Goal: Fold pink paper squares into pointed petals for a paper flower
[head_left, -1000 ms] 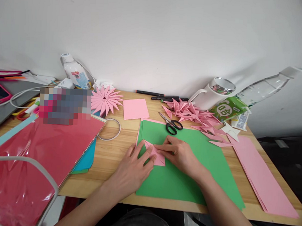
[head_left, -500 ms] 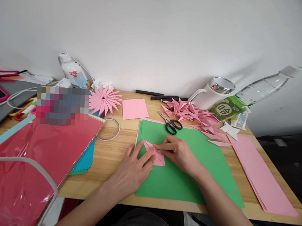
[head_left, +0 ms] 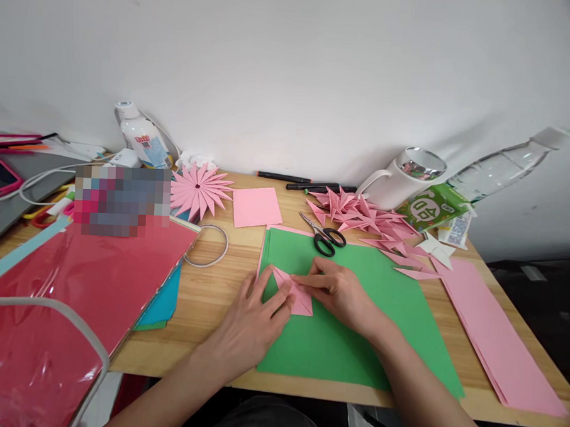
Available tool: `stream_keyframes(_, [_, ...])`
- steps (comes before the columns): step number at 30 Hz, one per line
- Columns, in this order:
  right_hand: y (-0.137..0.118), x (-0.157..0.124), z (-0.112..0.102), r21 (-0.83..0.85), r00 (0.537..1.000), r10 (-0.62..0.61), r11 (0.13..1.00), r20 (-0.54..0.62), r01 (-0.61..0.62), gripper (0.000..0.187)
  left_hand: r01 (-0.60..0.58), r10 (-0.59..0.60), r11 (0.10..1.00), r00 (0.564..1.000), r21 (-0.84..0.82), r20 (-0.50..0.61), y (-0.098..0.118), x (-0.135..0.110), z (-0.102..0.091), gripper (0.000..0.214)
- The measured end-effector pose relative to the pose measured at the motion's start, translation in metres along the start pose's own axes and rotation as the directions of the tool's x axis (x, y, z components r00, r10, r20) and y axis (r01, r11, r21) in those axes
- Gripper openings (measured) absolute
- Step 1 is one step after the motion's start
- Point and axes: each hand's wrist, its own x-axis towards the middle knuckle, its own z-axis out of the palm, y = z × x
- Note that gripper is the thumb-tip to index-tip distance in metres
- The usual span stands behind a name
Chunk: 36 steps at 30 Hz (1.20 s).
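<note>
A small folded sheet of pink paper point(head_left: 304, 304) with crease lines lies on the green paper point(head_left: 350, 342). My left hand point(head_left: 257, 313) rests across its left side, fingers spread and their tips on the paper. From the right, my right hand point(head_left: 336, 291) pinches a fold of the same paper near its middle, thumb and forefinger together. The fingers cover part of the folds. Just beyond my hands lie black-handled scissors point(head_left: 324, 235), blades partly apart.
Behind are a flat pink square point(head_left: 257, 206), a pink paper star point(head_left: 198, 187), a tape roll point(head_left: 207, 245) and markers point(head_left: 284, 176). Folded pink pieces point(head_left: 360, 213) lie before a white mug point(head_left: 400, 177). Pink strips point(head_left: 501, 342) lie right, a red folder point(head_left: 93, 280) left.
The whole view has shifted slightly, so everything sits a little further right and lower. Both hands keep nearly the same pose on the pink paper.
</note>
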Motion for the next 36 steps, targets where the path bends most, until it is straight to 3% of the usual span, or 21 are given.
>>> stream_keyframes(5, [-0.0019,0.001,-0.0025,-0.092,0.997,-0.062,0.994,0.036,0.066,0.03,-0.002,0.001,0.999,1.0,-0.038,-0.03,-0.001,0.0001,0.0027,0.034])
stream_keyframes(21, [-0.0039,0.0041,-0.007,-0.112,0.989,-0.133,0.984,0.069,0.14,0.029,-0.03,0.028,0.999,0.998,-0.045,-0.048,-0.001,0.0015,0.0026,0.033])
stream_keyframes(36, [-0.0019,0.0037,-0.0059,-0.09,0.989,-0.122,0.987,0.089,0.13,0.028,-0.017,0.017,1.0,0.999,-0.002,0.047,0.0,0.0038,-0.0045,0.034])
